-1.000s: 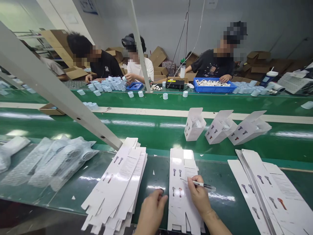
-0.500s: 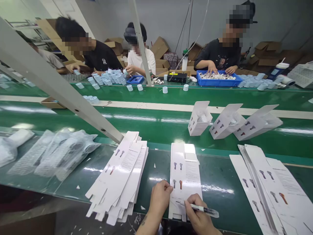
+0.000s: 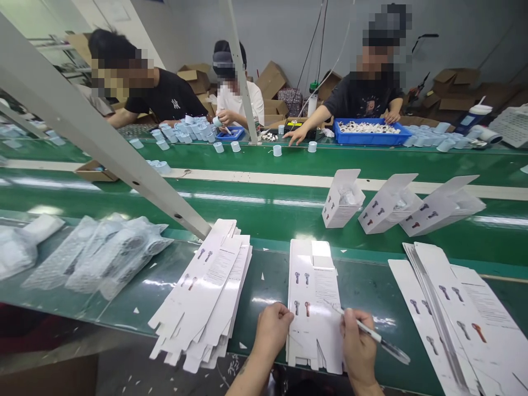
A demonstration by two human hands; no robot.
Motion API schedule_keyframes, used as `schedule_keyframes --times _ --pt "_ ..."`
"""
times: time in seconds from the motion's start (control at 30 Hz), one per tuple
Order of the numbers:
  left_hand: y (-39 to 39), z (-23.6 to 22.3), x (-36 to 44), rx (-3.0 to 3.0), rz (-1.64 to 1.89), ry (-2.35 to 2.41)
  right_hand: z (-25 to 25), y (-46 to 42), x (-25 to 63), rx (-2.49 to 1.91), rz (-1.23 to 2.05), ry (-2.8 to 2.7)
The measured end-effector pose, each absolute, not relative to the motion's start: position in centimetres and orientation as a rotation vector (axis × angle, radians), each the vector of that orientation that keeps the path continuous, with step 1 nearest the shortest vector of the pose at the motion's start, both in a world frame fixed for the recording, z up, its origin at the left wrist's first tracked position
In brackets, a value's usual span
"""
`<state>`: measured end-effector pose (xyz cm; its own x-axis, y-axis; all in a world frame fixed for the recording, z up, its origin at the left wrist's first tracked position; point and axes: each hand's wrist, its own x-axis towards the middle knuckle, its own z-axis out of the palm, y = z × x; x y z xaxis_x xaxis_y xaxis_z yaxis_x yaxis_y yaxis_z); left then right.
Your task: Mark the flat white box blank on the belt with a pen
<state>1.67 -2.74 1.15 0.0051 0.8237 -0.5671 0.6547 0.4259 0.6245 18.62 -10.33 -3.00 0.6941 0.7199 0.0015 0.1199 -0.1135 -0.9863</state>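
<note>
A small stack of flat, unfolded white cartons (image 3: 313,335) printed with handheld fans lies in front of me. At its left edge, my left hand (image 3: 273,330) is closed, thumb and fingers pinching the border. My right hand (image 3: 359,341) grips a pen (image 3: 390,347) with a clear cap on its rear end. The pen's tip points at the printed text on the right side of the top carton; whether it touches cannot be told. A thicker stack of flat cartons (image 3: 206,291) is to the left, and another pile (image 3: 462,313) is to the right.
Open upright boxes (image 3: 342,203) holding wrapped items stand on the green belt (image 3: 247,212). Bubble-wrapped items (image 3: 111,258) lie at left, beside a slanted metal post (image 3: 124,165). Across the line, co-workers sit near pale blue parts (image 3: 190,129) and a blue tray (image 3: 371,137).
My right hand has moved right and slightly up with the pen, from the carton's lower part to its right edge. My left hand stays put. A co-worker's arm now reaches out of the blue tray.
</note>
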Motion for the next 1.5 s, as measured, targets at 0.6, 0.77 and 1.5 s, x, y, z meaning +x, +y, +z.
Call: schedule_keyframes --times 0.6,0.77,1.5 --pt "-2.7 3.7 3.1 0.801 0.39 1.259 -0.5 -7.2 18.6 -1.244 0.655 -0.097" --pt "-2.1 7.7 -1.0 0.59 0.537 1.182 1.1 -7.0 21.4 -1.228 0.633 -0.144" --pt "-3.1 3.0 1.8 1.458 0.203 1.718 -2.5 -3.9 18.3 -1.617 0.65 -1.046"
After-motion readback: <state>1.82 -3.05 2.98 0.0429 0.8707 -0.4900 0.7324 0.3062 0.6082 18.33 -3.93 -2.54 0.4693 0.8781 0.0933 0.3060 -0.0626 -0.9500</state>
